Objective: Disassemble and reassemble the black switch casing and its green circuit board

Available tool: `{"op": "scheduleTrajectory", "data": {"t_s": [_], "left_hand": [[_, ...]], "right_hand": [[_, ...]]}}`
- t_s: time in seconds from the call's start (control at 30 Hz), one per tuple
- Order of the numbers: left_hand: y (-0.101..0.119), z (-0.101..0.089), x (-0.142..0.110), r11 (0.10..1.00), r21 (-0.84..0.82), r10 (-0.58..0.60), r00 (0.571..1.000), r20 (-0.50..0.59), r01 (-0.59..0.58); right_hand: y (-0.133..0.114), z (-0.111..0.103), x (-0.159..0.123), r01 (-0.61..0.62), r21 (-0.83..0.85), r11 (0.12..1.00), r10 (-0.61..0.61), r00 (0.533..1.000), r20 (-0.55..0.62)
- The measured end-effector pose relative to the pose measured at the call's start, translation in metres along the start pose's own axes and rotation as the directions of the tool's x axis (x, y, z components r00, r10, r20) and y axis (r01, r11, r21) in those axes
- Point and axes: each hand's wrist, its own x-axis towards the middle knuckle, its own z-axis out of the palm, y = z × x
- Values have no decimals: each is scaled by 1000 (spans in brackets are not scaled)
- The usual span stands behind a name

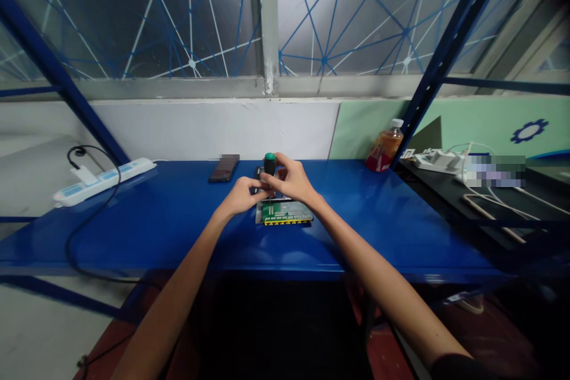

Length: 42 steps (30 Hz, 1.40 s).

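A screwdriver [269, 165] with a green and black handle stands upright over a green circuit board [285, 212], its shaft pointing down at the board's left part. My right hand [291, 180] is closed around the handle from the right side. Lower down, my left hand [244, 195] pinches with thumb and fingers close to the shaft; whether it grips the shaft or a small part cannot be made out. The board has a yellow-marked front edge and sits on a grey metal piece. A dark object behind it is partly hidden by my hands.
On the blue table [178, 231], a dark phone [224, 168] lies behind my left hand. A white power strip [104, 182] with a black cable is at the left. A drink bottle [383, 147] stands at the back right, beside a black surface [481, 208] with chargers and white cables.
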Motion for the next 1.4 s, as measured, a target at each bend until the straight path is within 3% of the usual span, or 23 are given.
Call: {"op": "scheduleTrajectory", "data": {"t_s": [0.17,0.63,0.93,1.4], "left_hand": [[-2,3,1,999,-40,-1,998,-70,-2],[-2,0,1,998,-64,-15,999,32,17],[-7,2,3,997,-66,-50,998,-49,46],[-4,2,3,995,-83,-55,997,-46,51]], "right_hand": [[4,2,0,-20,-21,1000,20,1000,-23],[0,2,-1,10,-43,999,-11,1000,-20],[-3,0,-2,-11,-21,1000,11,1000,8],[-4,0,-3,-9,-48,999,9,1000,12]]}}
